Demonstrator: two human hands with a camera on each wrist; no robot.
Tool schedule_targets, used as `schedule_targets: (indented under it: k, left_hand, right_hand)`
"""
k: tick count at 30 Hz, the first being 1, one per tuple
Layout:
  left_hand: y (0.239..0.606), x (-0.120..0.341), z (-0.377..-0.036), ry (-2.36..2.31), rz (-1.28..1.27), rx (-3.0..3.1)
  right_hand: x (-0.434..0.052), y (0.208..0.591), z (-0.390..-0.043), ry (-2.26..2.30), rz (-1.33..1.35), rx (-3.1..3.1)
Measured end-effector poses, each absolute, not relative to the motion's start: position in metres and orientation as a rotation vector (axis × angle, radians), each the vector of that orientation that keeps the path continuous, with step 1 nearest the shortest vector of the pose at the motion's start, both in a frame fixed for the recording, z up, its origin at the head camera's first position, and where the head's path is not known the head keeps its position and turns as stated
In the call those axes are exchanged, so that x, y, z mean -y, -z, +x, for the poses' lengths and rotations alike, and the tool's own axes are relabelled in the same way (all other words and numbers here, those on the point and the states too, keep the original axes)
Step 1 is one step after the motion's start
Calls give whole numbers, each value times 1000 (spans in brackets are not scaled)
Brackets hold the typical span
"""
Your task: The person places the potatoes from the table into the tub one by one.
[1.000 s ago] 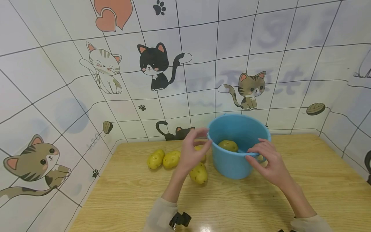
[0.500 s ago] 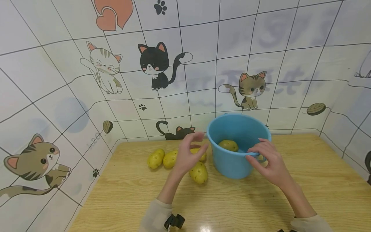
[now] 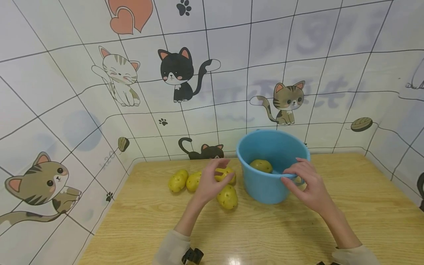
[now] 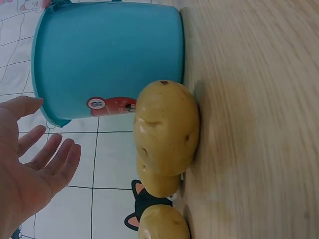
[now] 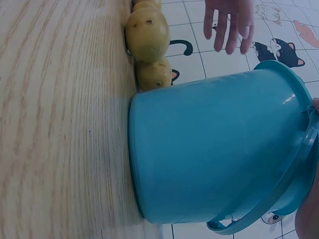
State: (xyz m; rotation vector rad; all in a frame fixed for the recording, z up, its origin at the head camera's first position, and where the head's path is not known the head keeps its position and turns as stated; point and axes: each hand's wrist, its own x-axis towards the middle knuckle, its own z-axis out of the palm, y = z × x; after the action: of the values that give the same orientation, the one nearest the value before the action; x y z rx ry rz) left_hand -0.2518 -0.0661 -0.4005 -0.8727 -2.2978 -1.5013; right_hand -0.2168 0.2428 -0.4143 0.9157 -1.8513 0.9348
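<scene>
A blue bucket stands upright on the table with one potato inside it. My right hand pinches its near right rim, thumb outside and fingers over the inner side. To the left of the bucket my left hand hovers over the potatoes with nothing in it, thumb and fingers spread apart. Under and beside that hand lie a near potato and a farther potato, the latter partly covered by the fingers. In the left wrist view, the nearest potato sits just beside the bucket.
Further left lie two more potatoes, one at the end and one partly behind my left hand. The bucket's blue handle hangs down its side. Behind the wooden table rises a wall covering with cat drawings.
My left hand has moved away from the bucket's left rim, leftward and down over the potatoes. My right hand keeps its grip on the rim, and the bucket has stayed put.
</scene>
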Motion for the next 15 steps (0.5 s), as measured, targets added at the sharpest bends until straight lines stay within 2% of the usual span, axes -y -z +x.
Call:
schedule_targets:
  k: [15]
  left_hand:
    - [421, 76, -253, 1432, -887, 2494]
  right_hand:
    - [-242, 412, -216, -924, 922, 1839]
